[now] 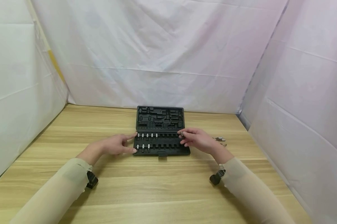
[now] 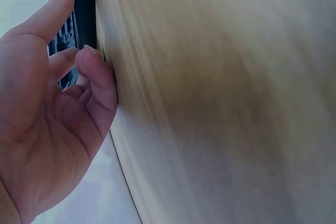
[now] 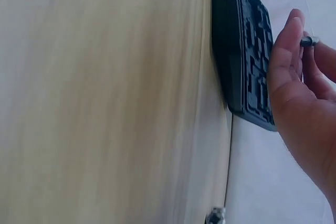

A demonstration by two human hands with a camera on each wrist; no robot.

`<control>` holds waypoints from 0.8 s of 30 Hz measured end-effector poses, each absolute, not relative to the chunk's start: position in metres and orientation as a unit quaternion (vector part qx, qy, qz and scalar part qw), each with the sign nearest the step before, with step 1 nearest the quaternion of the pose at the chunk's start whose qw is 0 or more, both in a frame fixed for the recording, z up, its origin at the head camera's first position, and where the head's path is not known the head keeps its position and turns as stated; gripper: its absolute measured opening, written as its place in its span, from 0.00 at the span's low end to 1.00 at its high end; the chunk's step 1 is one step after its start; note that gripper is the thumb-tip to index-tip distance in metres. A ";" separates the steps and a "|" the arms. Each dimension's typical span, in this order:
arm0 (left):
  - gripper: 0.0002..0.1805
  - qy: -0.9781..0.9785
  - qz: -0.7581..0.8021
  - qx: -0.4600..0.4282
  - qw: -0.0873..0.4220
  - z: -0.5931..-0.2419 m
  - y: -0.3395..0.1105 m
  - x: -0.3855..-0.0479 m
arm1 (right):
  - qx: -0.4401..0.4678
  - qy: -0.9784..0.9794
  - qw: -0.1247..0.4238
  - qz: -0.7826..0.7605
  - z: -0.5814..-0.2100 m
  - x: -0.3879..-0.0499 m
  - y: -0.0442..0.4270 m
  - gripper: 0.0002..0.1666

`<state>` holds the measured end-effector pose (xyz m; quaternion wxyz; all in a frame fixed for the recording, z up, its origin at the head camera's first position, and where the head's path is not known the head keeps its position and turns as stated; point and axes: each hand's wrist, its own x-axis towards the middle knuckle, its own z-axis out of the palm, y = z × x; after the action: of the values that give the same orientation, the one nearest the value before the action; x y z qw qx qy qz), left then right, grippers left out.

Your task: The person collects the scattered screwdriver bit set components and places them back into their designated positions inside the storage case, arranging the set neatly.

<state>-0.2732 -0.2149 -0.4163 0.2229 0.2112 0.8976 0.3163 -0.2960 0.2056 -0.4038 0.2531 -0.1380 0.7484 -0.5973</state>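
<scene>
A black plastic case (image 1: 175, 152) lies unfolded on the table, its moulded lid (image 1: 160, 124) at the back. Silver bit sockets (image 1: 143, 147) stand in two rows of its slots, grouped at the left. My left hand (image 1: 115, 145) touches the case's left edge, thumb at the front corner and index finger further back; the other fingers bend inward in the left wrist view. Over the right end of the back row, my right hand (image 1: 198, 140) pinches one small bit socket (image 3: 310, 41) between thumb and fingers. The hand hides the slots beneath it.
Several loose bit sockets (image 1: 220, 139) lie on the wooden table (image 1: 157, 189) to the right of the case, partly behind my right hand. White sheets (image 1: 157, 62) hang at the back and along both sides.
</scene>
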 end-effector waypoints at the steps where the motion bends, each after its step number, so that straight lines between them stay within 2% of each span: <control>1: 0.54 0.897 0.316 0.214 0.222 -0.416 -0.215 -0.273 | -0.137 0.745 0.253 -0.602 -0.404 -0.296 0.203 0.26; 24: 0.54 0.900 0.309 0.216 0.217 -0.415 -0.215 -0.271 | -0.128 0.748 0.235 -0.608 -0.410 -0.307 0.165 0.27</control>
<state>-0.2713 -0.2145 -0.4145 0.2175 0.2163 0.9003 0.3087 -0.3067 0.1649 -0.4095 0.2347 -0.1276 0.7480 -0.6076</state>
